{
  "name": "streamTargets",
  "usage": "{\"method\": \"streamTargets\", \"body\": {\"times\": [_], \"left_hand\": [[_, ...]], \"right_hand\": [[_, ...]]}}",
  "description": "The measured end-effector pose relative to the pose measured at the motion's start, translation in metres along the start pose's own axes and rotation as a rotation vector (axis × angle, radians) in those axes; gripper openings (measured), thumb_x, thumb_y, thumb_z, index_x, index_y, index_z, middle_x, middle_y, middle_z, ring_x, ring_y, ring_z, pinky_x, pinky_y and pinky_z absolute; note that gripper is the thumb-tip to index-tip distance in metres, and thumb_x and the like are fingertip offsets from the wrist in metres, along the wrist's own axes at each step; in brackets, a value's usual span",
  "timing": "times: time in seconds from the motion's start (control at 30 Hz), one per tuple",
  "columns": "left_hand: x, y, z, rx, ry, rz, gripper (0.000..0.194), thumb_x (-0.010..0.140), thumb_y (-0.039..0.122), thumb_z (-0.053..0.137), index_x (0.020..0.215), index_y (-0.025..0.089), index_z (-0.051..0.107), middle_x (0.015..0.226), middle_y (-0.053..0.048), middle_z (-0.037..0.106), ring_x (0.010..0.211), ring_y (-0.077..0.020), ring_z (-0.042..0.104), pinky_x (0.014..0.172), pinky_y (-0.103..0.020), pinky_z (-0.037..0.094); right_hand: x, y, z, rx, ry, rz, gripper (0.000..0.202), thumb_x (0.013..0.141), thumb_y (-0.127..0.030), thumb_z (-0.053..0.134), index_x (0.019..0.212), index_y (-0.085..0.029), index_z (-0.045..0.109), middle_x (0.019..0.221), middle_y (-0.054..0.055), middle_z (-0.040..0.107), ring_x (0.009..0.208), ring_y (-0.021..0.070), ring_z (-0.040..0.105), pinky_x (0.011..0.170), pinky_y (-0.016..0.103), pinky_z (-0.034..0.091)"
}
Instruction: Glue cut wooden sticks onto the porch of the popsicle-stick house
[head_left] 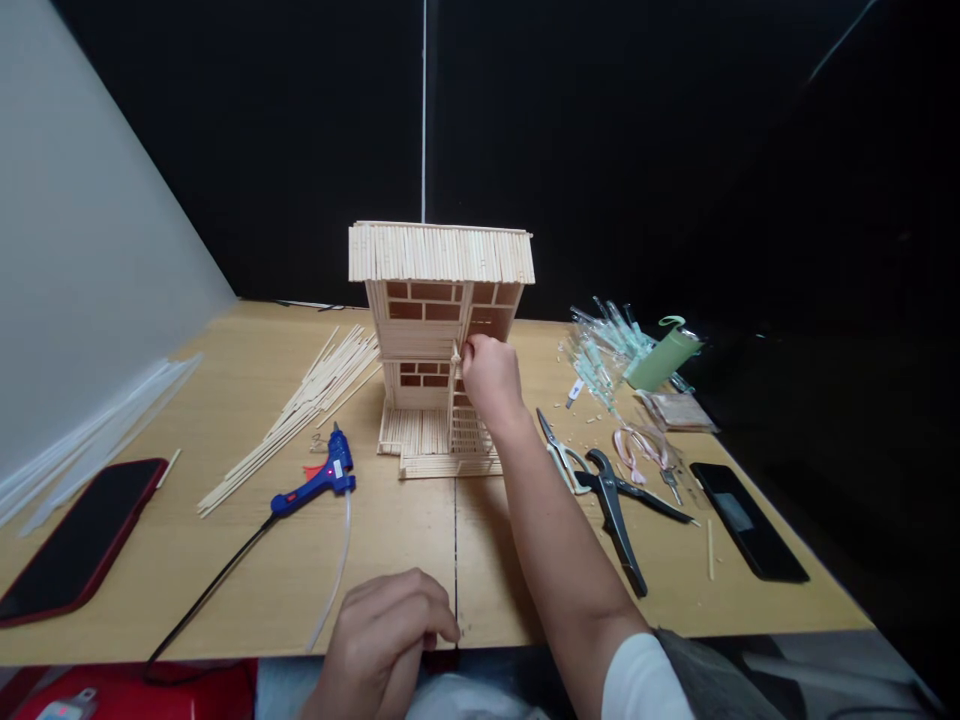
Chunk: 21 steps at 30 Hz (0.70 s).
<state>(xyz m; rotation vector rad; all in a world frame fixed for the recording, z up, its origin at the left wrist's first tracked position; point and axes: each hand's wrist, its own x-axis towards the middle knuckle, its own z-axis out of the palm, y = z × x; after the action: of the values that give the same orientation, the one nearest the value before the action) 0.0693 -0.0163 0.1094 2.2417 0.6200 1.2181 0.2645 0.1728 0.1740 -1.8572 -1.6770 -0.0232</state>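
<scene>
A two-storey model house (441, 255) built of thin wooden sticks stands in the middle of the table, with a slatted roof, window frames, a ladder-like stair and a fenced porch. My right hand (491, 380) reaches to its upper floor at the front right. Its fingers are pinched together by the top of the stair; whatever is between them is hidden. My left hand (390, 630) hovers at the table's front edge, fingers curled and pressed together, with nothing visible in them. A blue glue gun (322, 475) lies to the left of the house.
Loose wooden sticks (300, 415) are spread at the left, near a red-cased phone (82, 540) and clear glue sticks (112, 430). On the right lie scissors (562, 460), black pliers (615, 510), a black phone (750, 520), a green bottle (664, 358) and plastic-wrapped items (604, 345).
</scene>
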Motion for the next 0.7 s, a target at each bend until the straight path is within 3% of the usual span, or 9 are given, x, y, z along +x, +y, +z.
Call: {"method": "streamTargets", "body": {"times": [0.33,0.7], "left_hand": [[0.0011,-0.0004,0.0025,-0.014,0.009,-0.015,0.034,0.089,-0.004,0.037,0.08,0.02,0.059,0.067,0.0,0.062,0.06,-0.0095,0.059,0.057,-0.019,0.045],[0.0014,0.0034,0.0034,-0.01,0.006,-0.033,0.032,0.089,-0.002,0.039,0.085,0.019,0.062,0.071,-0.002,0.064,0.065,-0.0104,0.063,0.059,-0.019,0.048]], "right_hand": [[0.0042,-0.0057,-0.0076,-0.018,-0.05,0.028,0.023,0.097,-0.017,0.056,0.093,-0.013,0.078,0.086,0.017,0.077,0.081,0.0253,0.072,0.072,0.03,0.049],[0.0053,-0.0027,-0.0044,-0.008,-0.04,0.022,0.025,0.097,-0.013,0.052,0.091,-0.013,0.077,0.084,0.016,0.076,0.076,0.0241,0.07,0.07,0.031,0.048]]}}
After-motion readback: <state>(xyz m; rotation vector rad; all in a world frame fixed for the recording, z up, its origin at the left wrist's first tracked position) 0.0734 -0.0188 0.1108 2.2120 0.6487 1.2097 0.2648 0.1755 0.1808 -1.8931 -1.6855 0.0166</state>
